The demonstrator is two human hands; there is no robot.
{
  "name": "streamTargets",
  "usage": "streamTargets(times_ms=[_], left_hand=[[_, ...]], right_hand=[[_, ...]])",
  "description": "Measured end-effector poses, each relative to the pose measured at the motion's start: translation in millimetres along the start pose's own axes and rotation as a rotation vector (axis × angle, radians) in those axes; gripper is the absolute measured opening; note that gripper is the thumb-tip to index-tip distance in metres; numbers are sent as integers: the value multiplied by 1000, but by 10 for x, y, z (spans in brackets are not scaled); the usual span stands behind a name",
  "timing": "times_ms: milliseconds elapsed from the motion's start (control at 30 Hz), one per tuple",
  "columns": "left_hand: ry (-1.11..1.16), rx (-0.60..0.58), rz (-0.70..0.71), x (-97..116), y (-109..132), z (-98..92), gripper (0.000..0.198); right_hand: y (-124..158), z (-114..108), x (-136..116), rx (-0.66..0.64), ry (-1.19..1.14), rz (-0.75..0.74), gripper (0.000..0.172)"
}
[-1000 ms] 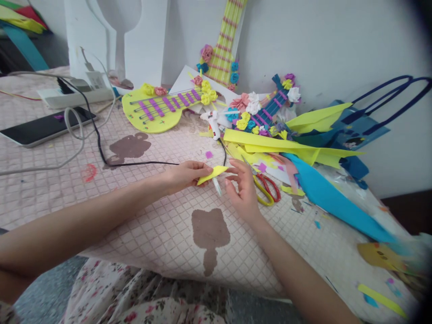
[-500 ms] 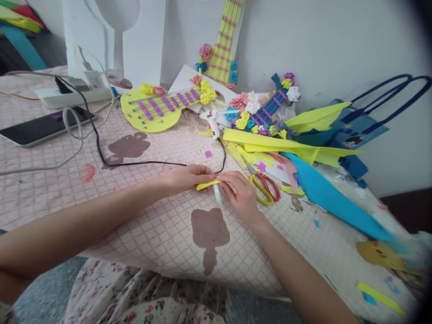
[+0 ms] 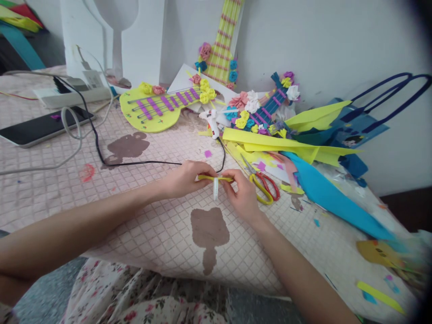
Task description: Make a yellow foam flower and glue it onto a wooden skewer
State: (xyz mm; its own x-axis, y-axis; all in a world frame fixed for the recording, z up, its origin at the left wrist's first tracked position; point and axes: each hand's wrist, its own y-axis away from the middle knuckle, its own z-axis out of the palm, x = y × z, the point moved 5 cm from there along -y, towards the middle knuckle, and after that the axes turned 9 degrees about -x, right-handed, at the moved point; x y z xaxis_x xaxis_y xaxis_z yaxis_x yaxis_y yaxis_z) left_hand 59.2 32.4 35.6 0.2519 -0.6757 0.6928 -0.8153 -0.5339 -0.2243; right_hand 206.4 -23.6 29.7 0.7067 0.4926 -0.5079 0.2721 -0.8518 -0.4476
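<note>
Since the earlier frame, we see the right hand [image 3: 241, 193] go from loosely spread fingers to a pinch, and the yellow strip [image 3: 224, 179] swing from a slant to level. A pale quilted table cover [image 3: 162, 229] spreads beneath everything. A yellow guitar-shaped cutout [image 3: 160, 122] lies beyond and well to the left of the scissors [image 3: 266, 188]. The left hand [image 3: 189, 179] is left of the scissors, fingertips clamped on the strip's left end; the right hand, near the scissors, has its fingertips clamped on the other end. A white glue gun [image 3: 213, 126] sits beyond the scissors, to their left. We find the strip left of the scissors, stretched between the hands, a small white piece [image 3: 215, 191] hanging at its middle; we cannot tell how it is attached. We judge the step in hand to be lining strip and piece up; the next move seems to call for even, firm pinches.
</note>
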Motion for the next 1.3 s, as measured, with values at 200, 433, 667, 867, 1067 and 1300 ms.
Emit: streamTargets(times_ms=[200,433,667,867,1067,1300], left_hand=[[-42,119,-172,-72,13,4,18],[52,138,-279,-129,20,23,21],[162,165,-297,-161,24,31,19],[570,106,-333,-253,19,129,17],[829,163,-473,-331,16,145,11],[931,111,-511,-344,7,131,9]], right_hand=[[7,-124,-141,151,-57,11,10],[4,6,-245,-22,7,-7,18],[12,70,-244,-70,-27,-19,14],[25,80,-243,-67,-127,28,14],[27,90,-212,-72,-208,84,13],[36,78,-183,-66,-227,82,11]])
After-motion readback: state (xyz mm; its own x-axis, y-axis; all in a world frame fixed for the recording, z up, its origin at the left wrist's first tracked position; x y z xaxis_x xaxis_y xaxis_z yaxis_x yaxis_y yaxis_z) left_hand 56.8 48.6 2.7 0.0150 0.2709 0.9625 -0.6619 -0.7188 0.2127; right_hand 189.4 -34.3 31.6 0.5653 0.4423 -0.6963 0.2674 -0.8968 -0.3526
